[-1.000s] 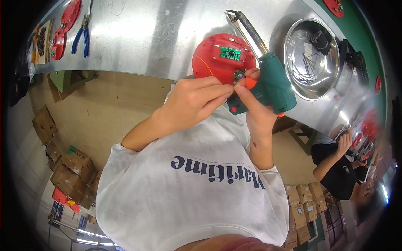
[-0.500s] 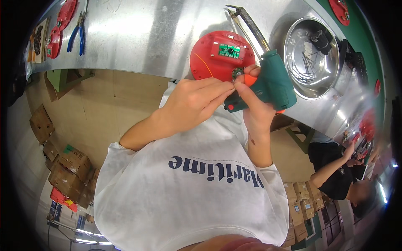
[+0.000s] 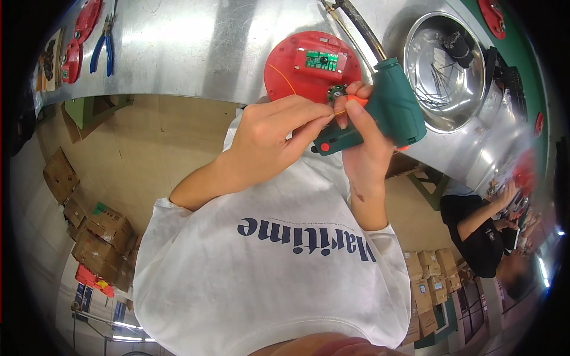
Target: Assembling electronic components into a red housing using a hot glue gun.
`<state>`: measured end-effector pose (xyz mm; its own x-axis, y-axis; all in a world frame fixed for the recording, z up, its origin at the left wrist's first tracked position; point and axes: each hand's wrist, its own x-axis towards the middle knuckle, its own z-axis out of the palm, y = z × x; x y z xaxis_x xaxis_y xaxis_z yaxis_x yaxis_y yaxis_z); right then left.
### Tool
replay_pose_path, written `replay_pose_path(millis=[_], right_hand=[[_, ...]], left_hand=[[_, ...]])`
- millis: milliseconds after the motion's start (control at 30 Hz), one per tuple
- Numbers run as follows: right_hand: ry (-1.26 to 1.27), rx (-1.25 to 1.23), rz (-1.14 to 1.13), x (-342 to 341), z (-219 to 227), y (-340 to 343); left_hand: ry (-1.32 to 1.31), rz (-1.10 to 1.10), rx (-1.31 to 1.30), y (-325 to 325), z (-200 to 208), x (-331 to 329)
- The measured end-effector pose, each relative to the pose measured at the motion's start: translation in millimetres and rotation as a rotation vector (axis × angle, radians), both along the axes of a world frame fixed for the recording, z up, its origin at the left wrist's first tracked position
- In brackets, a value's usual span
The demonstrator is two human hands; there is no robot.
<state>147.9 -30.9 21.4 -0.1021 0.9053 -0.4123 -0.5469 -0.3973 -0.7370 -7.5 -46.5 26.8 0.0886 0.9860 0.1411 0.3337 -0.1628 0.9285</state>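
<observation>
The right hand [image 3: 362, 148] grips the heavy, rigid green plastic soldering gun [image 3: 380, 115] by its handle while the left hand [image 3: 270, 139] pinches a thin, limp orange wire [image 3: 339, 112] beside the round red plastic housing [image 3: 303, 74] on the bench [image 3: 196, 47].

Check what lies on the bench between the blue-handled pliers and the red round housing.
In the head view, only bare metal bench separates the blue-handled pliers from the red round housing.

Left hand [image 3: 267, 133] reaches forward, fingertips pinched together beside the right thumb; right hand [image 3: 362, 139] is closed in a fist, wrist upright, both forearms bare.
</observation>
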Motion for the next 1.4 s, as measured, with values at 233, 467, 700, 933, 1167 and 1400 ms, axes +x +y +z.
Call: replay_pose_path(millis=[233,467,700,933,1167,1400], right_hand=[[0.036,-0.034,-0.021,-1,1,-1],[0.004,-0.026,-0.036,0,1,-4],[-0.207,0.075,-0.044,31,6,-7],[-0.468,0.142,0.240,73,20,-18],[-0.674,0.134,0.319,89,8,-28],[-0.678,0.128,0.357,97,5,-26]], left_hand=[[-0.036,0.005,-0.072,1,7,6],[-0.012,-0.020,-0.031,2,8,8],[0.094,0.250,0.042,10,-11,8],[-0.052,0.286,0.004,17,-29,12],[-0.114,0.317,-0.047,20,-29,15],[-0.083,0.329,-0.084,22,-25,16]])
